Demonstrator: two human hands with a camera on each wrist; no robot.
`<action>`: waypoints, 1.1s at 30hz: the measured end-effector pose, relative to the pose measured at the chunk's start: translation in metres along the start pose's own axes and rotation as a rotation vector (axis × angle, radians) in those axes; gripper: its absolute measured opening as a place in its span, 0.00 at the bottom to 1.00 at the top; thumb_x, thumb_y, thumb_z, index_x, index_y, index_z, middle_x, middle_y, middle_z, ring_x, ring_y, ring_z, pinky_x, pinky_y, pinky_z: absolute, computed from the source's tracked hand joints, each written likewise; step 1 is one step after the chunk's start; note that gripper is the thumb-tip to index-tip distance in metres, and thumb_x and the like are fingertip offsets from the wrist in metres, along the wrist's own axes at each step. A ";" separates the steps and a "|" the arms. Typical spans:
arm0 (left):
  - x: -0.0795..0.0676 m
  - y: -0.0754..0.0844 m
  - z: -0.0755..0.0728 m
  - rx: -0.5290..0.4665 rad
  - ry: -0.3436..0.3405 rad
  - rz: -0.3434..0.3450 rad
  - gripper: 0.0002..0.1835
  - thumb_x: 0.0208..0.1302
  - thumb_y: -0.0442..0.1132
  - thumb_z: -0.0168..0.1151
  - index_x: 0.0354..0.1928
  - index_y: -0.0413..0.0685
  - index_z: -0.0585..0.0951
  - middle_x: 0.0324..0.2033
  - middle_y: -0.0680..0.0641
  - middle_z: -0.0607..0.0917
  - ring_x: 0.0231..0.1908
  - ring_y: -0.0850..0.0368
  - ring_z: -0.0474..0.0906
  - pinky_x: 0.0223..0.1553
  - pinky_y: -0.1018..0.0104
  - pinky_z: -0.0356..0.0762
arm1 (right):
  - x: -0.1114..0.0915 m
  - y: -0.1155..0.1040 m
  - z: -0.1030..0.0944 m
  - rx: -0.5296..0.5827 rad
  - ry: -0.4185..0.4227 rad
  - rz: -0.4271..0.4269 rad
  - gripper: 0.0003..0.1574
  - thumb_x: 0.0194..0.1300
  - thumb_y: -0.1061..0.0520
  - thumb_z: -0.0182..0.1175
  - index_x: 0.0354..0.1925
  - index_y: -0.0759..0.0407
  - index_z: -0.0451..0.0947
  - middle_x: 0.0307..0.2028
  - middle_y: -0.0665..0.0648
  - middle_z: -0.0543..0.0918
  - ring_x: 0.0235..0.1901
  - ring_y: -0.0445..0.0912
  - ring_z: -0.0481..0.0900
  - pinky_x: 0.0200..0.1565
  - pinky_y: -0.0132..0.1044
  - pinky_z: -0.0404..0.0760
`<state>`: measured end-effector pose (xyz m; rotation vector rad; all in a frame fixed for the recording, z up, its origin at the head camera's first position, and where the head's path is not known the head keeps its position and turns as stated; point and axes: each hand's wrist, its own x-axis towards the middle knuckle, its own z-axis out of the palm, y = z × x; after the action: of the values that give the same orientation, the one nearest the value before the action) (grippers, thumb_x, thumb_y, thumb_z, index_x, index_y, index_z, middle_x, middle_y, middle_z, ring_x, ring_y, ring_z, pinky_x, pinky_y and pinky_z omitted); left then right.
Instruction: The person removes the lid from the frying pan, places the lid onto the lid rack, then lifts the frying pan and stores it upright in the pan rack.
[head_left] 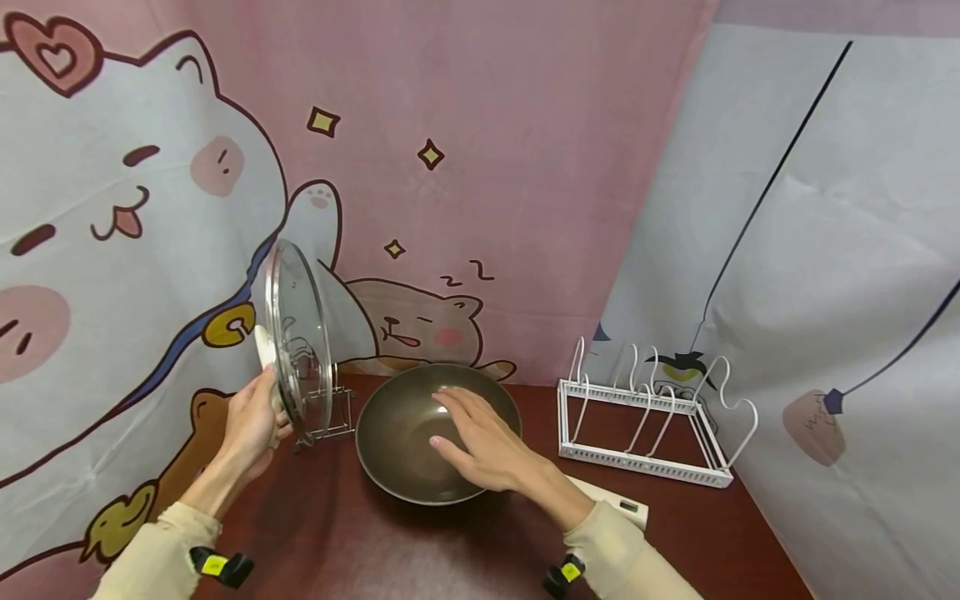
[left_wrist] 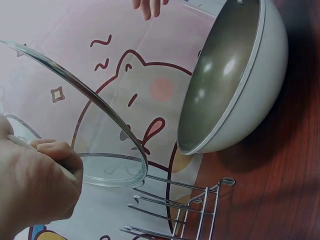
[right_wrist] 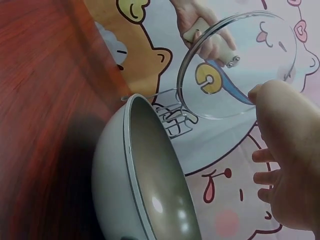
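Nearest, right hand (head_left: 480, 446) spread flat, fingers straight and apart, over the near rim of round dark-lined pale wok (head_left: 397, 433) on dark red wooden table (head_left: 337, 533). Left of it, left hand (head_left: 251, 421) curled round the pale handle of round clear glass lid (head_left: 296, 337), held upright above small chrome wire rack (head_left: 326, 417). Far right, white wire rack (head_left: 645, 417).

On the desk (head_left: 337, 533) the wok (head_left: 405, 417) sits in the middle, a wire rack (head_left: 330, 417) with the lid (head_left: 296, 333) above it to its left, a dish rack (head_left: 645, 417) to its right.
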<state>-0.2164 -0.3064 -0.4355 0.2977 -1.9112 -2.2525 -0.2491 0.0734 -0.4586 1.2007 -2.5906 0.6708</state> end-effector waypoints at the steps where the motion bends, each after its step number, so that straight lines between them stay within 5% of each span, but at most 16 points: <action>1: 0.000 0.000 0.000 -0.003 0.001 0.000 0.21 0.90 0.65 0.45 0.64 0.62 0.75 0.20 0.63 0.67 0.20 0.69 0.61 0.21 0.74 0.68 | 0.003 -0.001 0.001 0.005 -0.001 -0.003 0.44 0.87 0.37 0.55 0.87 0.57 0.62 0.85 0.61 0.68 0.88 0.58 0.63 0.88 0.59 0.64; 15: 0.003 0.000 -0.001 -0.031 0.003 -0.012 0.22 0.90 0.64 0.45 0.61 0.57 0.74 0.24 0.62 0.70 0.22 0.68 0.63 0.21 0.74 0.68 | 0.036 -0.013 0.011 0.044 -0.033 -0.016 0.44 0.87 0.37 0.54 0.88 0.56 0.61 0.87 0.60 0.65 0.90 0.58 0.58 0.90 0.59 0.59; 33: 0.005 -0.002 -0.002 -0.001 -0.007 -0.050 0.23 0.90 0.66 0.43 0.64 0.58 0.70 0.17 0.62 0.63 0.20 0.68 0.60 0.22 0.75 0.67 | 0.078 -0.021 0.027 0.131 -0.070 0.016 0.44 0.88 0.36 0.50 0.89 0.53 0.58 0.88 0.60 0.64 0.89 0.55 0.61 0.90 0.54 0.62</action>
<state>-0.2201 -0.3096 -0.4381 0.3418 -1.9273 -2.2884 -0.2833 -0.0033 -0.4471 1.2639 -2.6521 0.8279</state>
